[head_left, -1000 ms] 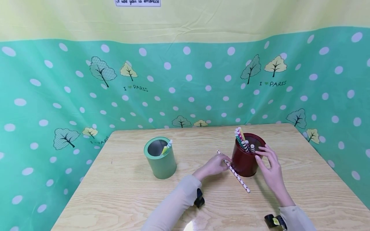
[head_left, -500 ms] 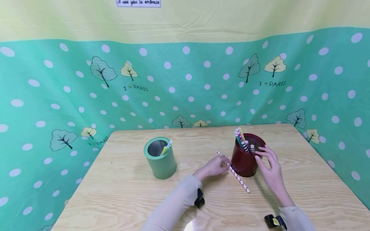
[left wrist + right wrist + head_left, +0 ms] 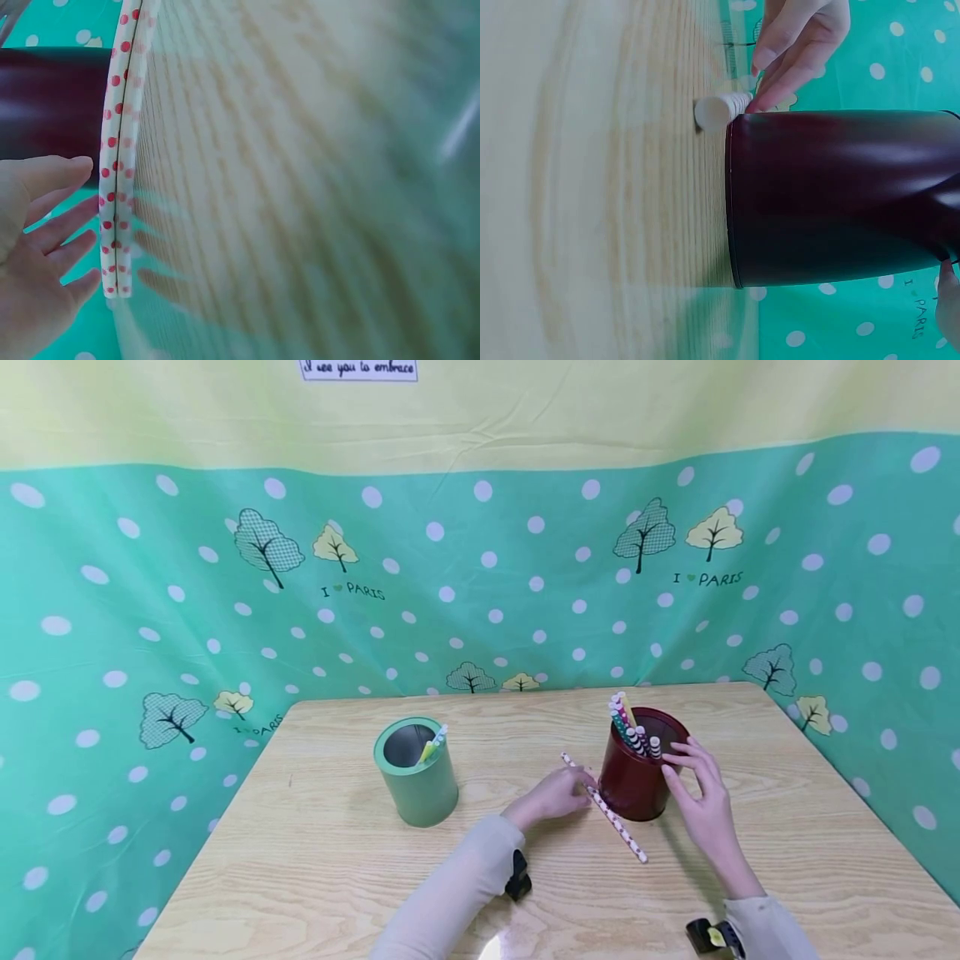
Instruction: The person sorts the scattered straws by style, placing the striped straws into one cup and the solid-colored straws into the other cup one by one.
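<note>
My left hand (image 3: 558,793) is low over the table, its fingertips right at a white paper straw with red dots (image 3: 622,831). In the left wrist view the thumb stands apart from the straw, fingers loosely spread. The straw lies slantwise beside the base of a dark red cylindrical holder (image 3: 633,785). At that holder's right side, my right hand (image 3: 705,802) holds its rim, fingertips over the edge and thumb on the near side. Several patterned paper straws (image 3: 637,739) lean in the holder's left part. In the right wrist view the straw's white end (image 3: 712,112) shows beside the holder's base.
A green cylindrical holder (image 3: 420,785) stands to the left on the wooden table (image 3: 322,868), with a few yellow and light blue straws (image 3: 433,743) leaning at its right rim. Behind the table hangs a green dotted curtain (image 3: 517,585).
The dotted straw has shifted very slightly left and toward me, with my left fingers at it. My right hand and both holders have stayed in place.
</note>
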Demonstrator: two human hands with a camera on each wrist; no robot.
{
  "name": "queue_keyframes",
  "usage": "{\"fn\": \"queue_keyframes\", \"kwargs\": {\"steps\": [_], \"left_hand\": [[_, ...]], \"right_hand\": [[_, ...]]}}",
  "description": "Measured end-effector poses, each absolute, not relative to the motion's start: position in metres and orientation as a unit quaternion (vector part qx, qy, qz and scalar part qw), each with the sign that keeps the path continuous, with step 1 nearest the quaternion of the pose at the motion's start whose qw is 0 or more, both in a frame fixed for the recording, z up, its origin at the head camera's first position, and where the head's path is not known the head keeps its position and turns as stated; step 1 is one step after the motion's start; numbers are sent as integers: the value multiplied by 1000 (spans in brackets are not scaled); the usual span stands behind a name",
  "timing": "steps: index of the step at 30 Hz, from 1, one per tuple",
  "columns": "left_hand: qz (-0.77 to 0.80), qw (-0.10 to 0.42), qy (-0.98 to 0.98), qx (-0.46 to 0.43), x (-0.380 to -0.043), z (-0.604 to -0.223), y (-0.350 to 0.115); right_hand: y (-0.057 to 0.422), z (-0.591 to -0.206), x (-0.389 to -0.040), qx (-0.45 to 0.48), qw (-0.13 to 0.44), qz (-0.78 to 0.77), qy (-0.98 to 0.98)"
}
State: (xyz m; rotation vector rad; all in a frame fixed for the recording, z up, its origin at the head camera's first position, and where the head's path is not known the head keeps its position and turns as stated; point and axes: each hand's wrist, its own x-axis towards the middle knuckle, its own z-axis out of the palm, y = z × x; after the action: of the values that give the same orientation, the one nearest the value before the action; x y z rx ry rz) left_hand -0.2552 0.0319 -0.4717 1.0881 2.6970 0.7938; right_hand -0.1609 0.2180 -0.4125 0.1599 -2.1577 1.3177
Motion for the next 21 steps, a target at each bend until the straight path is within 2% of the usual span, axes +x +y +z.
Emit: {"fn": "queue_keyframes", "kwargs": {"steps": [10,21], "left_hand": [[239,60,891,381,-252,-468,27],[192,32,888,417,-248,-465,23]], "right_hand": [[219,-412,-161,64,302,498,-810],[218,-410,-160,59,296,496,-814]]}}
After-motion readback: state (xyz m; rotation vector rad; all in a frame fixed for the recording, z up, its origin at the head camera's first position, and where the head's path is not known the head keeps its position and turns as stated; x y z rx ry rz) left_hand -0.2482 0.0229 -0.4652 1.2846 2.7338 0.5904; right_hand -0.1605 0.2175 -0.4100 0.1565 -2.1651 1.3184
